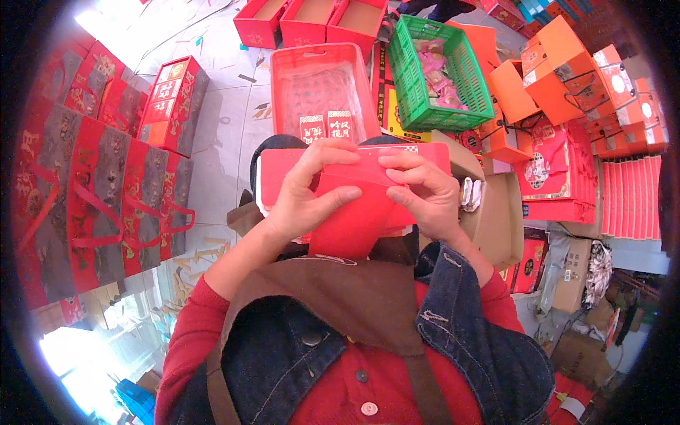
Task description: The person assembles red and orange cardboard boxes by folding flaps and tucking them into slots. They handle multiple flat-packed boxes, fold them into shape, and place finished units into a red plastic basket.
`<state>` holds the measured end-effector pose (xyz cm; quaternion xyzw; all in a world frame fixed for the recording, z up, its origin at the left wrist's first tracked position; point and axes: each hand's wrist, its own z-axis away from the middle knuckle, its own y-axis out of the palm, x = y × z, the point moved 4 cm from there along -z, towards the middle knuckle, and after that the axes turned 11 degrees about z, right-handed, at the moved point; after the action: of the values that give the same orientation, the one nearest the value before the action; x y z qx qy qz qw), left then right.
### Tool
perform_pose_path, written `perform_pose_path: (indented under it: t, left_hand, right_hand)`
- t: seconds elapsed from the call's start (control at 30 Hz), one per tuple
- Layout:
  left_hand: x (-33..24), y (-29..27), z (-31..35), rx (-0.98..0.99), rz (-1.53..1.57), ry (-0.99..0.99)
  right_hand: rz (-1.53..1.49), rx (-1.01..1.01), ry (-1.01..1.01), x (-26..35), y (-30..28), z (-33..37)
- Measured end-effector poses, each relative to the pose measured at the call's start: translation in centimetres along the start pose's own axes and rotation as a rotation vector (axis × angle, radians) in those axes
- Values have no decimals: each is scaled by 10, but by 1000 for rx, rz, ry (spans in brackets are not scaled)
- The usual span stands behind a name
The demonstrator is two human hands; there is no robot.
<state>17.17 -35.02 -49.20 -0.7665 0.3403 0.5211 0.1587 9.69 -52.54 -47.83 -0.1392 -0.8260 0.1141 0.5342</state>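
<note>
Over my lap, a folded red card piece (348,230) lies between my two hands, with one flap curving down toward my apron. My left hand (315,185) grips its left side, thumb below and fingers above. On the other side, my right hand (426,193) pinches the card's edge with bent fingers and thumb. Beneath both hands is a wider stack of red card sheets (276,173) with pale edges. Just beyond it stands a red plastic crate (317,52), holding small red printed boxes (340,125) at its near end.
Red and grey gift bags (99,191) line the left, beside a tall red box (172,106). A green crate (471,113) with pink items stands at front right. Orange bags (559,60) and an open brown carton (499,223) are on the right. Red trays (308,21) sit far ahead.
</note>
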Motion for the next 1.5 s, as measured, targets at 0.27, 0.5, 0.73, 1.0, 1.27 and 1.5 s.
perform_pose_path:
  t: [0.27, 0.5, 0.73, 1.0, 1.27, 1.5]
  left_hand:
    - [-2, 5, -1, -63, 2, -13]
    - [0, 6, 0, -96, 9, -8]
    - [-2, 8, -3, -101, -63, -5]
    - [10, 1, 3, -74, -71, -4]
    - [-1, 6, 3, -91, -106, -113]
    - [2, 4, 8, -78, -180, -93]
  right_hand:
    - [-285, -46, 213, -1, 8, -5]
    - [-370, -184, 196, -9, 15, 2]
    - [-268, -233, 165, -12, 24, 11]
    - [-222, -276, 145, -3, 26, -3]
    - [469, 193, -73, 36, 17, -53]
    - [487, 197, -117, 39, 35, -49]
